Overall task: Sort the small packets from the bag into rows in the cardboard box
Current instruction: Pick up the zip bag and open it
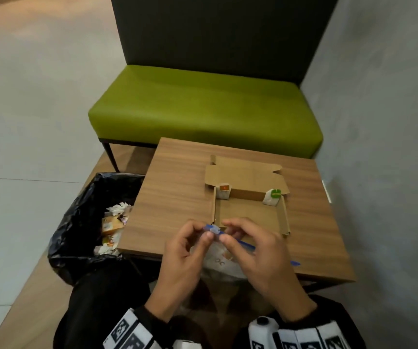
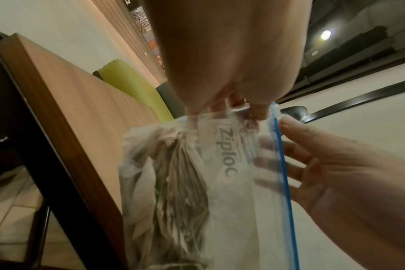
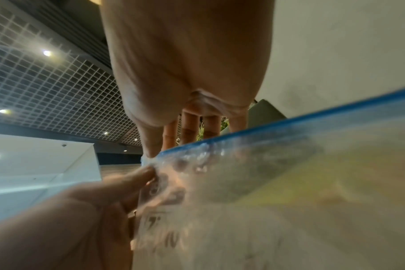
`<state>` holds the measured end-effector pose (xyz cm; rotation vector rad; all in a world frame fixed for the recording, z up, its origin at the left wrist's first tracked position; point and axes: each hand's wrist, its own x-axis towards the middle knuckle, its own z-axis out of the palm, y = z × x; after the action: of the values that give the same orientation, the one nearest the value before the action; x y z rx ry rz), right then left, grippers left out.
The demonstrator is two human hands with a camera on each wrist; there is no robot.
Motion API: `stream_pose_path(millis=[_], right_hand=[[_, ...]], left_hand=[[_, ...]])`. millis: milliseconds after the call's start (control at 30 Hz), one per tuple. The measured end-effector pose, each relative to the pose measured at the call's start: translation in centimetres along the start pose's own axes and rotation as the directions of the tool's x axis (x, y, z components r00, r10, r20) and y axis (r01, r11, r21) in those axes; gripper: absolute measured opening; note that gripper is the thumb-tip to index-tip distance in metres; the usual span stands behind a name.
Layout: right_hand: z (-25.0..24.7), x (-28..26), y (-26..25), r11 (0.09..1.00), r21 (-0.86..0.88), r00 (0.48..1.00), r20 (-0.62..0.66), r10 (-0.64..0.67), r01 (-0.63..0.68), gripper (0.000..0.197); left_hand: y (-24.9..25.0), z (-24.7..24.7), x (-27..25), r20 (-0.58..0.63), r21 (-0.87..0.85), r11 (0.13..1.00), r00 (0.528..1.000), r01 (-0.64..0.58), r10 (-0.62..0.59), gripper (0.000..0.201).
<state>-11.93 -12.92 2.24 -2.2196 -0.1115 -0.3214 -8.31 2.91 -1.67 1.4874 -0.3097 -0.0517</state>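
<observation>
Presently both hands, left hand (image 1: 185, 250) and right hand (image 1: 255, 250), pinch the bag (image 2: 220, 182) seal (unopened) before the cardboard box (image 1: 250, 212); opening, I judge, comes next.

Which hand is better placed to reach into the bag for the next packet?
Probably the right hand: it pinches the bag lightly at the zip, nearer the box; the left hand grips the bag's corner.

Clear bag (image 2: 231, 182) with blue zip strip, brown cardboard box (image 1: 249, 212), green bench (image 1: 202, 109), black bin liner (image 1: 81, 217).
</observation>
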Motion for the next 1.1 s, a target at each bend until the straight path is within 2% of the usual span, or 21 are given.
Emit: stream_pose_path(millis=[167, 267, 400, 500, 700, 833, 900, 967, 1033, 1100], right_hand=[[1.3, 0.5, -0.3, 0.998, -0.020, 0.998, -0.016, -0.061, 0.061, 0.032], [1.4, 0.5, -0.2, 0.998, -0.031, 0.999, -0.010, -0.053, 0.052, 0.026], [1.6, 0.1, -0.2, 0.999, -0.009, 0.999, 0.006, -0.052, 0.052, 0.019], [1.2, -0.5, 0.3, 0.996, -0.071, 0.998, 0.033, -0.053, 0.055, 0.020], [-1.5, -3.2, 2.7, 0.989, -0.140, 0.997, 0.064, 0.051, -0.041, 0.022], [-3.7, -5.3, 5.3, 0.974, -0.167, 0.988, -0.003, 0.154, -0.152, 0.005], [-3.9, -6.0, 6.1, 0.967, -0.168, 0.981, -0.021, 0.193, -0.194, 0.011], [-3.5, -6.4, 6.0, 0.958, -0.143, 0.967, -0.093, 0.236, -0.248, 0.013], [-3.0, -6.7, 5.3, 0.936, -0.121, 0.928, -0.224, 0.299, -0.331, 0.017], [-2.1, -7.1, 4.2, 0.907, -0.050, 0.860, -0.346, 0.376, -0.417, 0.016]], left_hand=[[0.5, -0.6, -0.2, 0.039, 0.001, 1.000, 0.999, -0.003, 0.003, 0.016], [0.3, -0.7, -0.4, 0.030, 0.014, 1.000, 1.000, -0.001, 0.001, 0.018], [0.1, -0.5, -0.7, -0.020, 0.049, 0.999, 1.000, -0.008, 0.009, 0.014], [0.0, -0.5, -1.2, -0.065, 0.060, 0.998, 0.998, -0.006, 0.010, 0.014], [0.4, -1.7, -1.7, -0.245, 0.019, 1.000, 0.969, 0.020, -0.015, 0.016], [0.2, -2.8, -2.0, -0.329, -0.060, 0.998, 0.944, 0.005, -0.025, 0.020], [0.0, -2.6, -2.4, -0.326, -0.061, 0.998, 0.944, 0.027, -0.045, 0.019], [-0.2, -2.0, -2.8, -0.326, -0.065, 0.995, 0.941, 0.070, -0.087, 0.018], [-0.3, -1.5, -3.1, -0.320, -0.131, 0.985, 0.935, 0.116, -0.153, 0.021], [-0.2, -1.3, -3.5, -0.278, -0.211, 0.966, 0.937, 0.153, -0.209, 0.021]])
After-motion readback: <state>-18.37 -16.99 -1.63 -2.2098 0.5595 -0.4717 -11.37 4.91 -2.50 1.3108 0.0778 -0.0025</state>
